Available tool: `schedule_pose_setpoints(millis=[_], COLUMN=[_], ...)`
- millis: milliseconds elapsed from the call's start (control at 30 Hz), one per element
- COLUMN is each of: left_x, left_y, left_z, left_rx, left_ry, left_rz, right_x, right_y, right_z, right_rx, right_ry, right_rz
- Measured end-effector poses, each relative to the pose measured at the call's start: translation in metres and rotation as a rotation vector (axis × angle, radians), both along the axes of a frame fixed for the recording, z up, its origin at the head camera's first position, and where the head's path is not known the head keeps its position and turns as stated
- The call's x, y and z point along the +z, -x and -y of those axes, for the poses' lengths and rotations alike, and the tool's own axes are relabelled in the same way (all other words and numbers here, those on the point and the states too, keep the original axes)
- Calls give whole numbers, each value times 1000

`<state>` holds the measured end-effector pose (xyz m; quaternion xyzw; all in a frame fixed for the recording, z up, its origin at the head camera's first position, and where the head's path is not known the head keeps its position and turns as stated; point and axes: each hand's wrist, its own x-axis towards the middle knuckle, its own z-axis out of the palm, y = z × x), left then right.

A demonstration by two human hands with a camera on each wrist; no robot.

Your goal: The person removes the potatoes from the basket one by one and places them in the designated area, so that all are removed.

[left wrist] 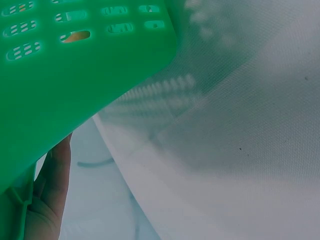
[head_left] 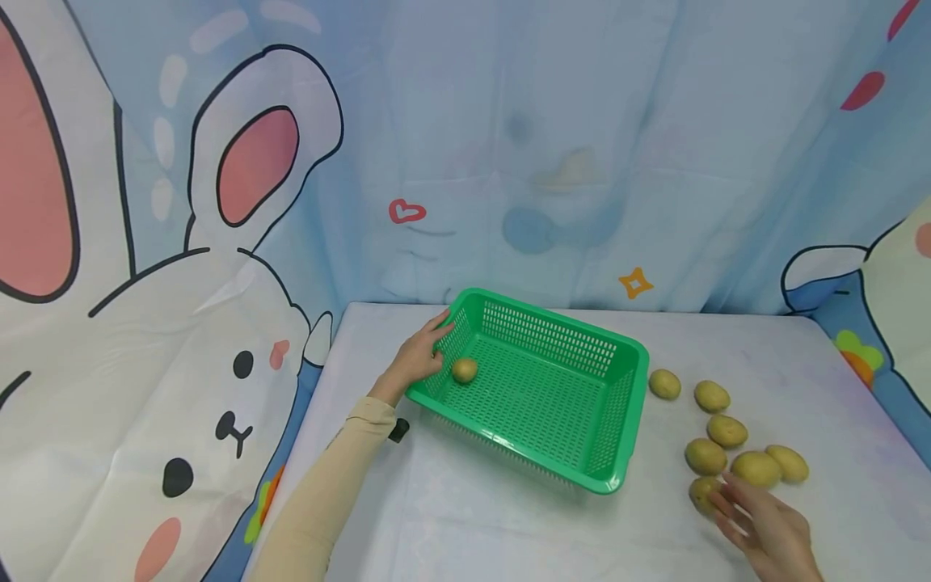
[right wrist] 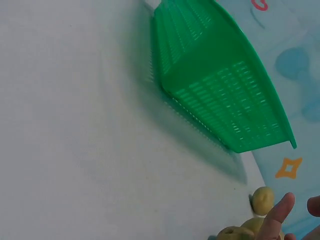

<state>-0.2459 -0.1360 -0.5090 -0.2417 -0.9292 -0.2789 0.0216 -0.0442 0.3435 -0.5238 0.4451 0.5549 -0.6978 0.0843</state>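
A green plastic basket (head_left: 538, 404) with perforated walls stands on the table, turned at a slant. One potato (head_left: 465, 371) lies inside it, by the left end. My left hand (head_left: 420, 356) grips the basket's left rim; the left wrist view shows part of that hand (left wrist: 48, 200) against the green side. On the right, my right hand (head_left: 773, 525) hovers with parted fingers and nothing held, its fingertips overlapping the nearest potato (head_left: 702, 495). In the right wrist view, fingers (right wrist: 276, 220) show beside a potato (right wrist: 262, 201) at the lower right.
Several more potatoes, among them a large one (head_left: 756, 470) and one close to the basket (head_left: 664, 384), lie on the white-covered table (head_left: 502, 525). A small black object (head_left: 398, 430) sits near the left forearm. Behind the table hangs a printed blue curtain (head_left: 465, 162).
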Motion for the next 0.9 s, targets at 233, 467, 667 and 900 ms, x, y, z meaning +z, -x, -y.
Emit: schedule_pose_setpoints(millis=[233, 467, 667, 900], left_x=[1, 4, 5, 4], left_y=[-1, -2, -2, -3], left_z=[-1, 0, 2, 1], left_rx=[8, 10, 14, -2], left_ry=[1, 3, 15, -4], left_rz=[6, 16, 2, -7], right_x=[18, 36, 51, 56], right_y=[15, 36, 57, 67], right_z=[23, 58, 84, 84], right_rx=[189, 400, 505, 510], right_ry=[134, 168, -13, -55], right_rz=[-182, -308, -309, -304])
